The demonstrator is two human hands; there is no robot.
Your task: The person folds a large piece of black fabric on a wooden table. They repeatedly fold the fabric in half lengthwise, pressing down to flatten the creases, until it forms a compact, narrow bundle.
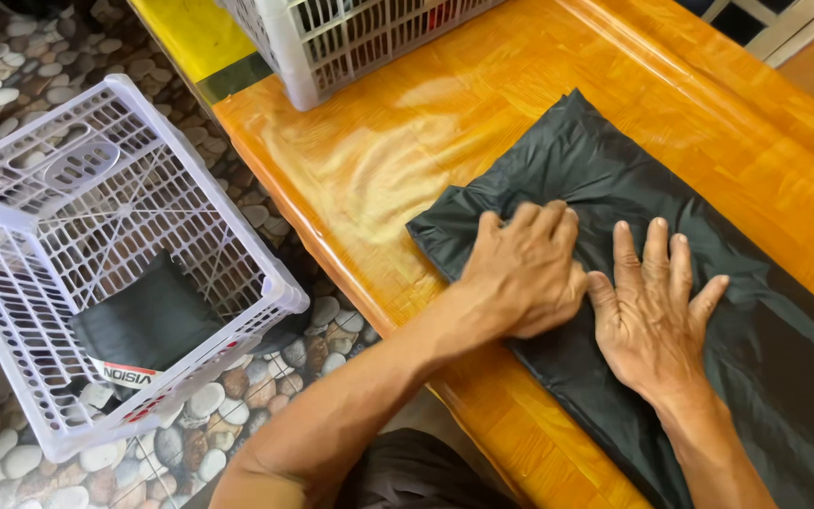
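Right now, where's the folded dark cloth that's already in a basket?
In the head view it lies at lower left, on the bottom of the white basket on the pebble floor: the folded dark cloth, left of the wooden table.

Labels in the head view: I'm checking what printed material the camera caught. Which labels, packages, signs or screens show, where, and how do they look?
Label: a white strip with dark lettering and a red patch below it, on the folded dark item inside the white plastic basket on the pebble floor, left of the table.
No other labels, and no packages, signs or screens show.
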